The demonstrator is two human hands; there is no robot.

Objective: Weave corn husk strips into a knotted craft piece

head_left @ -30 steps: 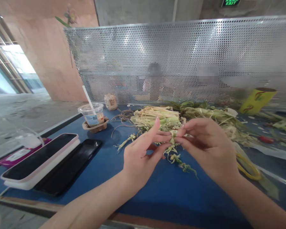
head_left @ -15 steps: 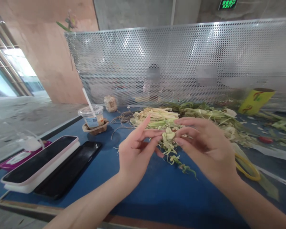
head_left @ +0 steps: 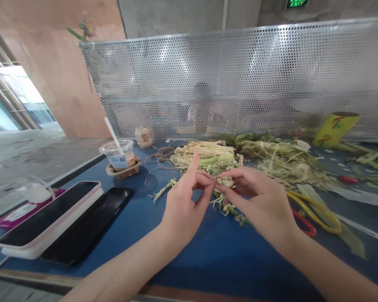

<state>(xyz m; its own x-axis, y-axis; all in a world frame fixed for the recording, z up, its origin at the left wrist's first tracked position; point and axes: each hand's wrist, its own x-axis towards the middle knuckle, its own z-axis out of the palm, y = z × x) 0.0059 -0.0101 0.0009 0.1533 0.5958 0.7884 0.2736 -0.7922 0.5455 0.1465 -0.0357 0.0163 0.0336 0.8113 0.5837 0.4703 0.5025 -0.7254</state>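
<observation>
Near the middle of the blue table, my left hand [head_left: 185, 201] and my right hand [head_left: 261, 201] meet at a small folded piece of pale green corn husk [head_left: 226, 183]. Thumb and fingers of both hands pinch it; the left index finger points up. Part of the husk is covered by my fingertips. Just under it, green plant sprigs [head_left: 231, 209] lie on the table. Behind my hands rests a pile of pale husk strips [head_left: 204, 153]. Beside my right wrist are scissors [head_left: 321, 216] with yellow and red handles, partly covered.
At left lie a pink-edged phone [head_left: 50, 214], a black phone [head_left: 91, 222] and a purple packet [head_left: 6, 220]. A plastic cup [head_left: 117, 156] with a straw stands in a cardboard holder. Loose husks [head_left: 280, 155] and a yellow roll [head_left: 337, 129] lie right, before a perforated metal screen [head_left: 164, 84].
My right hand has moved left and closed onto the husk piece, its fingers now pinching close to my left fingertips. More of the scissors shows, including the red handle.
</observation>
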